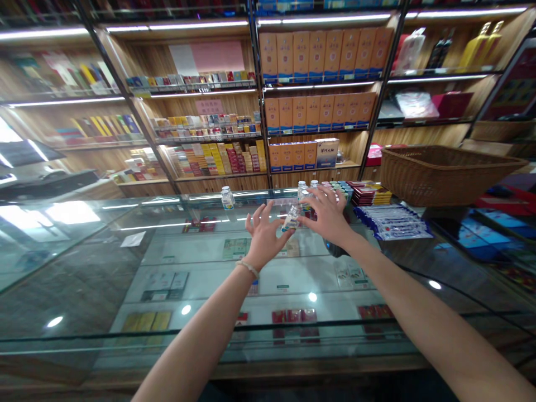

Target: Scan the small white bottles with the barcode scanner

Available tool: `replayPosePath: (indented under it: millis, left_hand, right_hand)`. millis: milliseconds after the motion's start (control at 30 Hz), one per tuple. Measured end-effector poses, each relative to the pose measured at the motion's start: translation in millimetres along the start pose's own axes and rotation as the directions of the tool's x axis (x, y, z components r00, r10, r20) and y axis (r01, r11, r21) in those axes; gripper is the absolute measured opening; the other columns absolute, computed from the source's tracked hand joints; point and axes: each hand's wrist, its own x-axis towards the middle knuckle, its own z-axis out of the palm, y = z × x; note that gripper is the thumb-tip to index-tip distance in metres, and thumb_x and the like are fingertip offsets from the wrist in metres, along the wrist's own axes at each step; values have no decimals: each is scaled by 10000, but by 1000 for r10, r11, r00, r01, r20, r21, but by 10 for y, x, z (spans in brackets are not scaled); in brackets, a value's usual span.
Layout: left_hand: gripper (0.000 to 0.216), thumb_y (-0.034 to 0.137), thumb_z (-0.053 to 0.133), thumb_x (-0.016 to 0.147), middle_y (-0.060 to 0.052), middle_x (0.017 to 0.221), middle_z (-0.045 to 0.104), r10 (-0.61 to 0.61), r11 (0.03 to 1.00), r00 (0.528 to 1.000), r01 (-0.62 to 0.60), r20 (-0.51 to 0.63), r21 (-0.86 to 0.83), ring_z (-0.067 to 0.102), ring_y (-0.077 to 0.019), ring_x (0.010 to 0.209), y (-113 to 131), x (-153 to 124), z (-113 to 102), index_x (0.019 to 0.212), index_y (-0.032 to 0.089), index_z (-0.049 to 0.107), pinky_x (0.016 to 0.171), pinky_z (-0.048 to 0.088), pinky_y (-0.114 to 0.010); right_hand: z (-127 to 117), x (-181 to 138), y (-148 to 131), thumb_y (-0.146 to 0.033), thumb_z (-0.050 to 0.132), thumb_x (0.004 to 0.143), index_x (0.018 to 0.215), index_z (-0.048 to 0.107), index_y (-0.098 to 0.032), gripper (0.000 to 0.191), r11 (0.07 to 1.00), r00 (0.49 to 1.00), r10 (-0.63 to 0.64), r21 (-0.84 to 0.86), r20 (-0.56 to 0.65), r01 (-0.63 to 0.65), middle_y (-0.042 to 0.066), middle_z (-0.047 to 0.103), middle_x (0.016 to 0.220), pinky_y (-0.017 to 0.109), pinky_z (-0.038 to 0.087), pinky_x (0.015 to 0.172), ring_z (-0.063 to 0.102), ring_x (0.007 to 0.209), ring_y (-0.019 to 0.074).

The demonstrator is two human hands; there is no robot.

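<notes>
Both my arms reach out over a glass counter (125, 262). My left hand (263, 234) has its fingers spread, and its thumb and forefinger pinch a small clear bottle (291, 219) with a pale label. My right hand (326, 215) hovers just right of that bottle with fingers curved and apart, its fingertips near two or three similar small bottles (302, 191) standing at the counter's far edge. Another small bottle (227, 198) stands alone further left on the glass.
A woven basket (444, 173) stands at the right on the counter, with blue packets (391, 221) and red boxes (371, 194) beside it. Wall shelves behind hold orange boxes (322, 53) and many small packs. Goods lie inside the glass case below.
</notes>
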Motion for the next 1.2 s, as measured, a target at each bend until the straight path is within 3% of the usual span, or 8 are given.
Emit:
replayPosePath:
  millis: [200, 500, 700, 967, 1100, 1200]
  left_hand:
    - [264, 528, 729, 857, -71, 1667, 359, 15, 1000, 995, -17, 95, 26, 278, -389, 1516, -14, -30, 94, 981, 309, 811, 1211, 134, -699]
    - [256, 550, 736, 846, -33, 1678, 348, -29, 996, 973, 10, 230, 86, 223, -412, 1538, 22, -59, 109, 1007, 370, 820, 1198, 81, -733]
    - [278, 574, 759, 813, -37, 1673, 356, -38, 996, 979, 21, 200, 89, 219, -434, 1540, -13, -69, 185, 982, 362, 824, 1205, 46, -745]
    - [354, 522, 854, 726, -103, 1640, 400, -95, 994, 987, 88, 131, 60, 283, -406, 1530, -52, -43, 159, 1009, 316, 800, 1224, 125, -701]
    - [265, 477, 841, 756, -90, 1620, 434, -101, 994, 986, 93, 133, 63, 297, -388, 1525, -35, -28, 107, 958, 310, 800, 1227, 131, -684]
    - [208, 449, 837, 766, -71, 1605, 460, -92, 995, 987, 84, 132, 60, 309, -380, 1518, -34, -22, 112, 913, 307, 800, 1229, 121, -684]
  right_hand:
    - [18, -22, -22, -438, 697, 903, 1034, 762, -315, 191, 998, 998, -56, 5, 17, 56, 54, 583, 1487, 621, 165, 1174, 362, 1452, 343]
    - [12, -16, -50, -356, 693, 896, 986, 775, -306, 131, 992, 982, -113, -43, 152, 121, 49, 537, 1537, 662, 149, 1172, 341, 1465, 358]
    - [-3, 0, -86, -323, 662, 912, 1027, 765, -307, 155, 986, 974, -133, -78, 184, 150, 48, 524, 1554, 659, 130, 1192, 343, 1474, 350]
    - [-104, 51, -10, -321, 660, 913, 1153, 743, -341, 255, 984, 956, -158, -38, 247, 172, 45, 541, 1538, 671, 154, 1179, 374, 1453, 358]
    - [-169, 27, 163, -303, 611, 944, 1250, 702, -340, 321, 979, 963, -188, -42, 192, 199, 25, 583, 1502, 634, 101, 1202, 390, 1447, 330]
    - [-205, -21, 366, -304, 561, 968, 1247, 700, -326, 312, 992, 989, -109, -60, 98, 115, 31, 626, 1455, 632, 97, 1188, 416, 1422, 314]
